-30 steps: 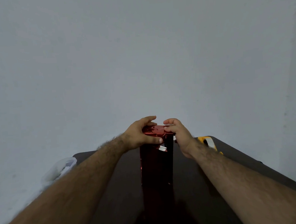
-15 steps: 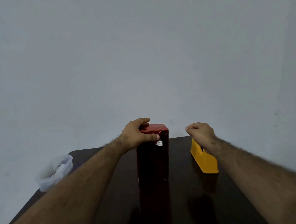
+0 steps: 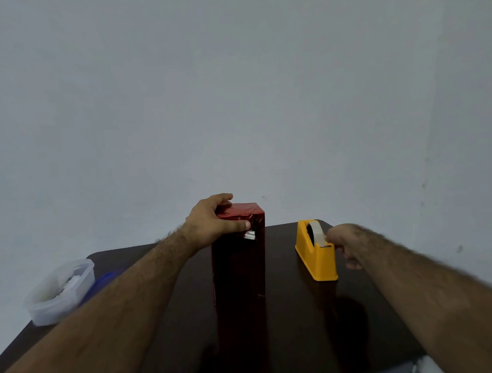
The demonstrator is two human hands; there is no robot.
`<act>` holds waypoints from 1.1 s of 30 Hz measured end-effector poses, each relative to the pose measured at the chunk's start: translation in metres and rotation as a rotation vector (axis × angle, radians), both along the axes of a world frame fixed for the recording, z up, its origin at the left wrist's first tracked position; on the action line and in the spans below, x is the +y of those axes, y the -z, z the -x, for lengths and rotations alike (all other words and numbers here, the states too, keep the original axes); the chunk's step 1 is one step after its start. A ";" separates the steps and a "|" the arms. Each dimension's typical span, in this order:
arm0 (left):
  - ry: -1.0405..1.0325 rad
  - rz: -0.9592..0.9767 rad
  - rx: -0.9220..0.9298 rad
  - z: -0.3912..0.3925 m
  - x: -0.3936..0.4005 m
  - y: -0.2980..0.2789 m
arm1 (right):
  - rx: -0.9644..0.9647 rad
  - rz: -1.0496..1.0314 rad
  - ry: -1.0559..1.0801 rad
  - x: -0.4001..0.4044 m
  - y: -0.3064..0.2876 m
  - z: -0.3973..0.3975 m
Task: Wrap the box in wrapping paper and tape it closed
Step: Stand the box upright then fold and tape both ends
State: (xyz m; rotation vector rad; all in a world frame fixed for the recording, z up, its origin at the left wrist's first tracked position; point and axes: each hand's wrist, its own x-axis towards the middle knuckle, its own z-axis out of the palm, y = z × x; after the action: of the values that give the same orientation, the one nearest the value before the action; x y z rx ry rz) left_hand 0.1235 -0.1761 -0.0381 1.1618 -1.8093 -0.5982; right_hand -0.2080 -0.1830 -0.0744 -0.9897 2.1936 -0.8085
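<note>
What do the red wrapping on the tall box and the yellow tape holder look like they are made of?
The wrapping paper looks like metallic foil paper: glossy dark red, creased, with a silvery underside showing at the fold under the left hand. The tape dispenser looks like moulded plastic: even yellow, smooth, rounded edges. The right hand is at its cutter end.

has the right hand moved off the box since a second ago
Yes. The right hand left the top of the red box and went rightward to the yellow tape dispenser, fingers at its cutter end.
</note>
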 end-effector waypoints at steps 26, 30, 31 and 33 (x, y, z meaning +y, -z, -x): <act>0.002 -0.014 -0.008 0.005 -0.002 -0.002 | -0.758 0.435 0.103 0.011 0.034 -0.004; 0.003 -0.020 -0.013 0.005 -0.002 -0.002 | -0.754 0.444 0.119 0.011 0.048 -0.002; 0.003 -0.022 -0.014 0.005 -0.002 -0.002 | -0.753 0.449 0.128 0.011 0.049 -0.002; 0.002 -0.023 -0.019 0.005 -0.002 -0.003 | -0.758 0.462 0.143 0.012 0.050 -0.003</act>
State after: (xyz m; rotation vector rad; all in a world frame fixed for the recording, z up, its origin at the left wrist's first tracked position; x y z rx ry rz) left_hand 0.1189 -0.1778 -0.0347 1.1852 -1.8243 -0.6123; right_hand -0.2054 -0.1715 -0.1248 -0.5719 1.4537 -1.5107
